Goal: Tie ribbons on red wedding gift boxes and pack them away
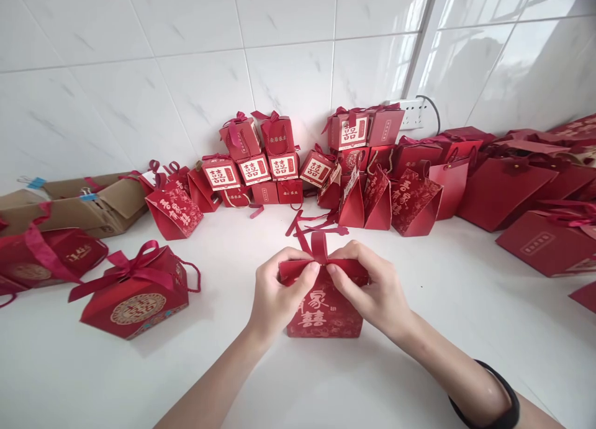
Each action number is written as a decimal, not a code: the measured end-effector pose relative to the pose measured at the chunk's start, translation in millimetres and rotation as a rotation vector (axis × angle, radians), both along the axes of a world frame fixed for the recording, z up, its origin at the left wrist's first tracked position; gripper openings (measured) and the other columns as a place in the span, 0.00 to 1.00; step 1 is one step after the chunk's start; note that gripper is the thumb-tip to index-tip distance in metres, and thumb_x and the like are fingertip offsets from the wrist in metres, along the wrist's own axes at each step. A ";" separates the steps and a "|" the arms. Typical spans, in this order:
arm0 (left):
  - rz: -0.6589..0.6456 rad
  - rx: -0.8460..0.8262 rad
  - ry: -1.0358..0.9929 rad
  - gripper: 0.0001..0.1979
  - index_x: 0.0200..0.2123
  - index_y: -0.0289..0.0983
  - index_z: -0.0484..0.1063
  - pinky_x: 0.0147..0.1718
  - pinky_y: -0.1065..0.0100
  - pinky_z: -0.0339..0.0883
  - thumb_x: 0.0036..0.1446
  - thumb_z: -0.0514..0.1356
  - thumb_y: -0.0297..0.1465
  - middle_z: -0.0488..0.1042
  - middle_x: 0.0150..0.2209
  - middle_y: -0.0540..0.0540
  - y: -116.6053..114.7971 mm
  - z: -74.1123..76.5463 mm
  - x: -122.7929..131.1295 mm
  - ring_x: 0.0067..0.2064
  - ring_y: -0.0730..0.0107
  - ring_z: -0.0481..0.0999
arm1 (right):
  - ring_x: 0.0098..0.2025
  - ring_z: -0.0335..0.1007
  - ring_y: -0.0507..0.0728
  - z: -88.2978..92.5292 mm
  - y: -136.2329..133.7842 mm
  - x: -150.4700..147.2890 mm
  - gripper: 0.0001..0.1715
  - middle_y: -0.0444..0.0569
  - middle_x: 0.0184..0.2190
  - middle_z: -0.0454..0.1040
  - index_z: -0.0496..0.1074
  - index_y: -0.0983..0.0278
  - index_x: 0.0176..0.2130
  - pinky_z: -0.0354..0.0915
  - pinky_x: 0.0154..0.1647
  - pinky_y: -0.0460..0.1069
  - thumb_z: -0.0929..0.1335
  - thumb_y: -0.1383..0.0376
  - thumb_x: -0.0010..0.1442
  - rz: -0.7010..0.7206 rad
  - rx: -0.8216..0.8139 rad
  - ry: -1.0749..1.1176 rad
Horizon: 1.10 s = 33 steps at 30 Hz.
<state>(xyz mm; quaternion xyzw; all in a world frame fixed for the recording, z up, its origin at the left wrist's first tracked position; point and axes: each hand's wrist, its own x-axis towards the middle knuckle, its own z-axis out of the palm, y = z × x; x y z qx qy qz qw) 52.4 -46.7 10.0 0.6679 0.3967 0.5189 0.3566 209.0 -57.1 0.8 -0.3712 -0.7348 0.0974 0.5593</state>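
Observation:
A red gift box (326, 320) with pale printed characters stands upright on the white table in front of me. My left hand (282, 292) pinches the left side of its folded top edge, thumb in front and fingers behind. On the right side of that edge, my right hand (372, 286) grips in the same way, the two thumb tips close together at the middle. A red ribbon loop (319, 246) rises between the hands, and a loose ribbon strip slants up to its left. The fingers behind the top edge are partly hidden.
Loose ribbon strips (321, 221) lie just behind the box. A box with a bow (139, 305) sits at the left, near a brown cardboard tray (102, 205). Stacked small boxes (254, 168) line the tiled wall, and larger red boxes (507, 184) crowd the right. A power strip (410, 115) is behind.

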 end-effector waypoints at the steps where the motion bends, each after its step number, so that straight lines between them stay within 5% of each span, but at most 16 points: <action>1: -0.011 -0.001 0.003 0.08 0.26 0.37 0.71 0.28 0.74 0.69 0.54 0.61 0.34 0.74 0.25 0.51 0.2 2.4 -1.0 0.28 0.72 0.74 | 0.26 0.65 0.49 0.1 0.3 0.2 0.03 0.42 0.26 0.68 0.67 0.61 0.34 0.62 0.25 0.45 0.65 0.70 0.60 -0.003 0.017 -0.013; 6: -0.077 -0.063 -0.015 0.13 0.39 0.35 0.74 0.37 0.70 0.72 0.51 0.63 0.36 0.78 0.37 0.45 4.4 23.8 -4.7 0.38 0.65 0.78 | 0.27 0.65 0.50 1.7 1.3 3.0 0.03 0.43 0.26 0.68 0.67 0.61 0.35 0.62 0.26 0.45 0.65 0.70 0.60 0.001 0.036 -0.074; 9: -0.083 -0.028 0.005 0.10 0.35 0.35 0.74 0.34 0.73 0.72 0.53 0.63 0.36 0.78 0.34 0.47 6.8 31.4 -1.0 0.35 0.68 0.78 | 0.26 0.64 0.50 2.6 1.1 4.4 0.03 0.42 0.26 0.67 0.66 0.61 0.34 0.61 0.25 0.45 0.65 0.69 0.60 0.005 0.023 -0.093; 18: 0.229 0.555 0.128 0.05 0.32 0.37 0.66 0.24 0.77 0.65 0.59 0.59 0.30 0.70 0.28 0.53 6.8 9.0 16.5 0.23 0.82 0.67 | 0.23 0.58 0.48 1.5 0.3 1.9 0.06 0.41 0.22 0.62 0.67 0.62 0.32 0.56 0.22 0.44 0.64 0.72 0.60 -0.048 0.082 -0.075; 25: 0.301 0.687 0.120 0.04 0.32 0.37 0.66 0.23 0.77 0.64 0.58 0.60 0.28 0.69 0.27 0.54 9.0 4.5 20.9 0.22 0.83 0.66 | 0.23 0.59 0.49 3.5 -0.9 1.0 0.05 0.40 0.22 0.62 0.68 0.63 0.32 0.56 0.22 0.44 0.65 0.71 0.59 -0.068 0.096 -0.060; 29: 0.262 0.575 0.098 0.04 0.32 0.37 0.67 0.24 0.77 0.65 0.58 0.60 0.31 0.72 0.29 0.53 7.8 7.6 19.6 0.23 0.82 0.68 | 0.22 0.58 0.48 5.3 -2.3 0.3 0.07 0.40 0.21 0.64 0.68 0.63 0.30 0.55 0.21 0.44 0.65 0.72 0.59 -0.068 0.062 -0.045; 33: 0.039 0.307 0.045 0.08 0.38 0.38 0.69 0.30 0.76 0.70 0.56 0.61 0.35 0.76 0.33 0.50 4.3 11.2 7.3 0.30 0.75 0.75 | 0.22 0.58 0.48 6.4 -2.9 0.4 0.07 0.40 0.22 0.65 0.67 0.63 0.29 0.55 0.21 0.44 0.66 0.71 0.59 -0.082 0.024 -0.041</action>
